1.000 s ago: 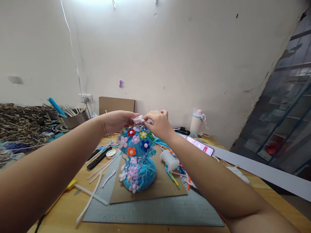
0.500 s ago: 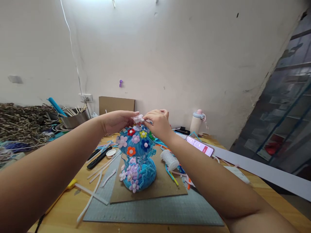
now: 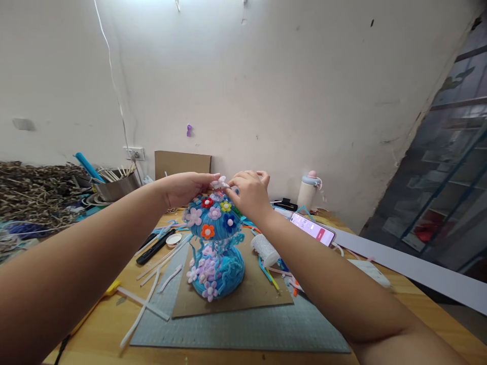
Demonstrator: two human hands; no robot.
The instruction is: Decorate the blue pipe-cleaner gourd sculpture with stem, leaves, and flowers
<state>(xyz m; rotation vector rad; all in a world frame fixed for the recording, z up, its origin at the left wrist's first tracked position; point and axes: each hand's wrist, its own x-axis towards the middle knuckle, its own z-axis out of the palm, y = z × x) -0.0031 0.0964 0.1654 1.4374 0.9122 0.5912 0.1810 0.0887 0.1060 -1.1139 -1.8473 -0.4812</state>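
Note:
A blue mushroom-shaped fuzzy-wire craft (image 3: 218, 225) stands upright, its cap dotted with red, orange, yellow, pink and dark blue flowers. Pale flowers also cluster round its base. Just above the cap's top is a small whitish flower-like piece (image 3: 219, 182), pinched between my two hands. My left hand (image 3: 190, 186) grips it from the left with thumb and fingers. From the right, my right hand (image 3: 250, 190) holds its other side with closed fingertips. Whether the piece touches the cap I cannot tell.
Cardboard (image 3: 262, 296) lies under the craft on a grey cutting mat (image 3: 236, 332). Right of it are a clear spool (image 3: 265, 250), a lit phone (image 3: 312, 228) and a bottle (image 3: 307, 192). White strips (image 3: 140, 309) and a yellow-handled tool (image 3: 110, 289) lie left.
My right hand has shifted slightly to the right, and the whitish piece has risen a little. The craft's cap has tilted or turned slightly; its base stays put.

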